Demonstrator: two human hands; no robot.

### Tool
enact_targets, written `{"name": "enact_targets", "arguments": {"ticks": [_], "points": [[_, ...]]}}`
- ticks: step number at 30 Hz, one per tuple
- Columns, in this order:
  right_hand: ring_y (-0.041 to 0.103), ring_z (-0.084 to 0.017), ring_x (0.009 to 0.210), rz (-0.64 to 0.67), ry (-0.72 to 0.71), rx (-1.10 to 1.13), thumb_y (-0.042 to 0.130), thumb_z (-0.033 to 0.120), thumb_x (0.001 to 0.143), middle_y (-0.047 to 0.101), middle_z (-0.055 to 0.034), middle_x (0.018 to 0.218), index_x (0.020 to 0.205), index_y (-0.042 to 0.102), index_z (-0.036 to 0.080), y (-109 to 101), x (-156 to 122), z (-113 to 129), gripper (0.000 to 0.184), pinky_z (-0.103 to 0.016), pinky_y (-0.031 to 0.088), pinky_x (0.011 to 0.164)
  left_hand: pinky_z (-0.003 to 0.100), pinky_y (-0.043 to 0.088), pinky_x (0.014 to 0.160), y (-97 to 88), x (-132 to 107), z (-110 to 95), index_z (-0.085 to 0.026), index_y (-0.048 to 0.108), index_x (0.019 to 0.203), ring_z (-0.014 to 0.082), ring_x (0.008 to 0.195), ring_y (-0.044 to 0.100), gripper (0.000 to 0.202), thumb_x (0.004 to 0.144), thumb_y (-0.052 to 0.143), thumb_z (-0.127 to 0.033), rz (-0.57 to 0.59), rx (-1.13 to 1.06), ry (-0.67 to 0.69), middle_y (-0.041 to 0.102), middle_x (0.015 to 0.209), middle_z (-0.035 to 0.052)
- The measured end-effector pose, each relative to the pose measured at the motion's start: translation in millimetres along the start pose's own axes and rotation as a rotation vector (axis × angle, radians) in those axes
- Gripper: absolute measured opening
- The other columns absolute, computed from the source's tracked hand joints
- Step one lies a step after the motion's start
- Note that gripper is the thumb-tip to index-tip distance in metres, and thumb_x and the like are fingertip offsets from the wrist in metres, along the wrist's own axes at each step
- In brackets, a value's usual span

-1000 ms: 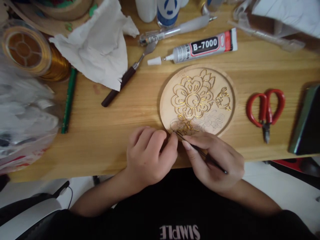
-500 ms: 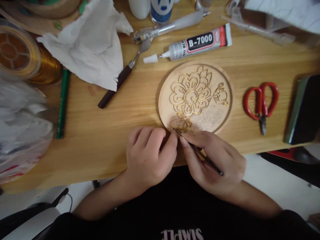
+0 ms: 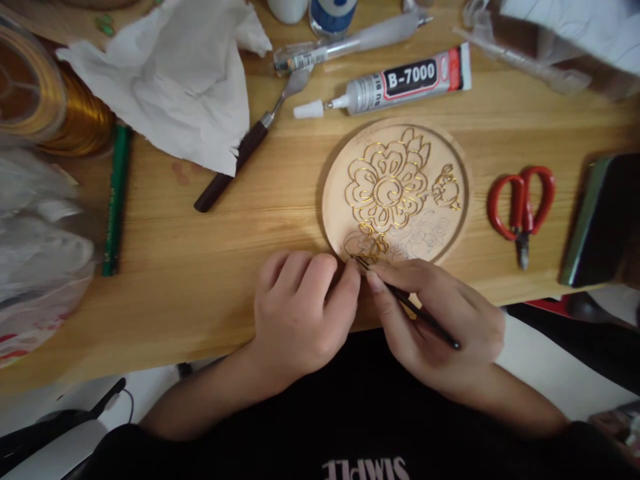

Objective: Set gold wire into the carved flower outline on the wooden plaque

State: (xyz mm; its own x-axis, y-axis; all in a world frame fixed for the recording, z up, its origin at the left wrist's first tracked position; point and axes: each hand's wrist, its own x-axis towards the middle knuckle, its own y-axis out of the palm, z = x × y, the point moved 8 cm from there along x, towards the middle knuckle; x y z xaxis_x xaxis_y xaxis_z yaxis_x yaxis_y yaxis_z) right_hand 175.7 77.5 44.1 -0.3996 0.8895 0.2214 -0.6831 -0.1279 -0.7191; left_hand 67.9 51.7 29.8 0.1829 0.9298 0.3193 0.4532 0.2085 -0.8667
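A round wooden plate (image 3: 450, 230) lies near the table's front edge, with a flower pattern in gold wire (image 3: 387, 187) glued on it. My right hand (image 3: 440, 320) is closed round thin black tweezers (image 3: 410, 307), whose tip touches the pattern at the plate's near rim. My left hand (image 3: 300, 310) rests curled on the table beside that rim, its fingertips pressed together at the tweezers' tip; what they pinch is too small to make out.
A B-7000 glue tube (image 3: 395, 83), a clear pen (image 3: 345, 43) and a dark-handled spatula (image 3: 247, 150) lie behind the plate. Crumpled white tissue (image 3: 170, 80), a gold wire spool (image 3: 55, 100) and a green pencil (image 3: 114, 200) sit left. Red scissors (image 3: 523, 203) and a dark phone (image 3: 603, 223) lie right.
Both hands stay at the plate's near rim with only small shifts. The view has moved slightly.
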Motion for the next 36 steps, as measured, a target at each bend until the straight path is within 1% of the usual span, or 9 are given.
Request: {"name": "enact_targets", "arguments": {"ticks": [5,10,16,19,24,27,29,33,36], "points": [[0.068,-0.016,0.069,-0.001,0.046,-0.005,0.066,0.006,0.081,0.071,-0.0022,0.080,0.095,0.064,0.021,-0.5,0.4,-0.5,0.021,-0.028,0.060,0.061,0.034,0.040,0.061,-0.9,1.2,0.2,-0.014,0.070,0.092,0.0164,0.064,0.053,0.015,0.087,0.055,-0.013,0.027,0.000,0.011,0.057,0.069,0.0021],[0.067,-0.013,0.067,-0.008,0.035,0.021,0.066,0.005,0.081,0.070,-0.0024,0.079,0.094,0.064,0.019,-1.3,2.5,1.0,0.020,-0.025,0.059,0.061,0.035,0.041,0.061,-1.6,1.2,-1.5,-0.014,0.070,0.092,0.0170,0.063,0.052,0.015,0.086,0.057,-0.013,0.037,0.012,0.028,0.059,0.069,0.0022],[0.062,-0.013,0.056,-0.009,0.120,0.009,0.065,0.009,0.083,0.067,0.0015,0.070,0.093,0.063,0.024,-2.1,5.0,-0.3,0.018,-0.026,0.053,0.048,0.034,0.040,0.061,-0.7,0.4,-3.1,-0.014,0.070,0.093,0.0164,0.063,0.051,0.017,0.087,0.054,-0.013,0.041,0.039,0.047,0.058,0.069,0.0026],[0.061,-0.012,0.054,-0.009,0.129,0.006,0.065,0.010,0.083,0.066,0.0019,0.068,0.092,0.063,0.024,-1.8,5.7,0.8,0.016,-0.026,0.051,0.046,0.034,0.039,0.061,-1.5,0.7,-2.8,-0.015,0.070,0.092,0.0164,0.062,0.050,0.016,0.087,0.054,-0.013,0.034,0.042,0.046,0.059,0.068,0.0025],[0.063,-0.013,0.057,-0.021,0.101,0.008,0.066,0.008,0.082,0.065,0.0016,0.066,0.090,0.062,0.021,-1.8,6.7,1.8,0.015,-0.025,0.051,0.047,0.034,0.037,0.060,-2.2,0.4,-2.9,-0.014,0.070,0.090,0.0167,0.061,0.049,0.015,0.087,0.055,-0.014,0.008,0.030,0.053,0.058,0.066,0.0022],[0.063,-0.012,0.058,-0.019,0.104,0.025,0.067,0.009,0.081,0.067,0.0015,0.069,0.091,0.063,0.022,-2.5,6.8,-0.6,0.017,-0.024,0.053,0.049,0.033,0.037,0.061,-2.7,-0.6,-3.7,-0.014,0.070,0.090,0.0158,0.061,0.048,0.013,0.085,0.058,-0.013,-0.026,0.040,0.054,0.057,0.066,0.0019],[0.064,-0.013,0.060,-0.048,0.101,0.058,0.068,0.009,0.080,0.069,0.0013,0.073,0.093,0.065,0.023,-6.6,6.0,-2.4,0.019,-0.025,0.055,0.051,0.033,0.038,0.062,-2.6,-1.2,-4.4,-0.013,0.070,0.088,0.0156,0.062,0.048,0.011,0.084,0.060,-0.012,-0.043,0.045,0.052,0.056,0.067,0.0020],[0.065,-0.014,0.063,-0.135,0.088,0.113,0.070,0.006,0.078,0.070,0.0004,0.076,0.098,0.068,0.023,-20.0,2.2,-11.3,0.026,-0.026,0.054,0.053,0.032,0.039,0.063,-2.8,-2.0,-7.9,-0.014,0.070,0.089,0.0151,0.064,0.048,0.009,0.083,0.063,-0.012,-0.069,0.064,0.072,0.056,0.068,0.0015],[0.067,-0.015,0.073,-0.138,0.039,0.110,0.070,0.003,0.077,0.071,-0.0015,0.083,0.105,0.067,0.021,-26.2,0.5,-21.1,0.033,-0.026,0.055,0.062,0.031,0.039,0.063,-4.8,-2.3,-11.2,-0.013,0.070,0.090,0.0148,0.065,0.048,0.011,0.081,0.064,-0.009,-0.096,0.083,0.099,0.056,0.068,0.0013]]}}
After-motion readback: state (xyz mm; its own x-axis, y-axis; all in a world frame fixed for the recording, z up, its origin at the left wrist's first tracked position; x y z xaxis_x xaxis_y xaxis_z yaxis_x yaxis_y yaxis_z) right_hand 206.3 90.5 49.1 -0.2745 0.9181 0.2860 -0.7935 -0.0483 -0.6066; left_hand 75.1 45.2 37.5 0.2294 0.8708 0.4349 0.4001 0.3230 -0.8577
